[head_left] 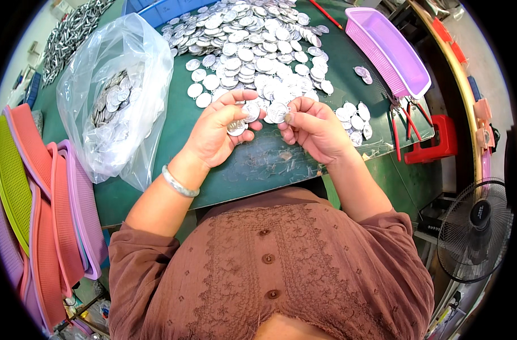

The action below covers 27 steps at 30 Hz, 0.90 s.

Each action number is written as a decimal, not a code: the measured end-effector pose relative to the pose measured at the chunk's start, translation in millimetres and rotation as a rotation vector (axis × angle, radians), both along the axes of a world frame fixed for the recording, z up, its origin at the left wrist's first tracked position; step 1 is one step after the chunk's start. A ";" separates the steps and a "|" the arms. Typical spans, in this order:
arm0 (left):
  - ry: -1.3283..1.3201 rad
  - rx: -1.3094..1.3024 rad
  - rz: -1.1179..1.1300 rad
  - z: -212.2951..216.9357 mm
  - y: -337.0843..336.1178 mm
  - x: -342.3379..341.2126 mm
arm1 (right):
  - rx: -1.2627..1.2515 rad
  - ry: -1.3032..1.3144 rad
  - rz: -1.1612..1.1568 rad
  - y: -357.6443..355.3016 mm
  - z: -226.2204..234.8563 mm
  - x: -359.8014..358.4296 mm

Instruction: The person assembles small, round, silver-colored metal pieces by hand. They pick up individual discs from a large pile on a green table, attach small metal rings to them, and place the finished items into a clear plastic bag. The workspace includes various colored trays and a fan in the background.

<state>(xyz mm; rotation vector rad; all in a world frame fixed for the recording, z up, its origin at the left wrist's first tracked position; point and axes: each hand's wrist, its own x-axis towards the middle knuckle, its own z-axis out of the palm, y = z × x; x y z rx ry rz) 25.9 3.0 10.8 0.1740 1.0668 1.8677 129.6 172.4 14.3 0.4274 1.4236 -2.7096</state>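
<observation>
Near the front edge of the green table (235, 184), both hands are raised close together. My left hand (216, 127) is closed around a few round silver medallions (250, 111), held between thumb and fingers. Between thumb and forefinger, my right hand (315, 127) pinches a single silver medallion (277, 112) with a small loop at its rim. Just beyond the hands spreads a large heap of the same medallions (247, 54). To the left stands an open clear plastic bag (150, 62), with more medallions inside it. A small group of medallions (357, 116) lies right of my right hand.
A purple basket (383, 51) sits at the far right, near red-handled pliers (395, 133) and a red clamp (440, 139). A blue bin (156, 12) stands behind the heap, beside a pile of metal parts (71, 42). Stacked plastic baskets (60, 209) flank me left; a fan (477, 226) stands right.
</observation>
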 end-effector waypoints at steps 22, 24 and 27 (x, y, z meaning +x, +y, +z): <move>0.210 -0.085 -0.050 -7.6 1.8 5.9 | 0.508 0.138 -0.159 -16.9 -1.9 -3.5; 0.206 -0.092 -0.036 -6.5 2.0 7.3 | 0.473 0.149 -0.190 -17.1 1.2 -3.7; 0.177 -0.074 0.010 -5.7 2.3 7.9 | 0.410 0.130 -0.176 -14.3 0.6 -3.9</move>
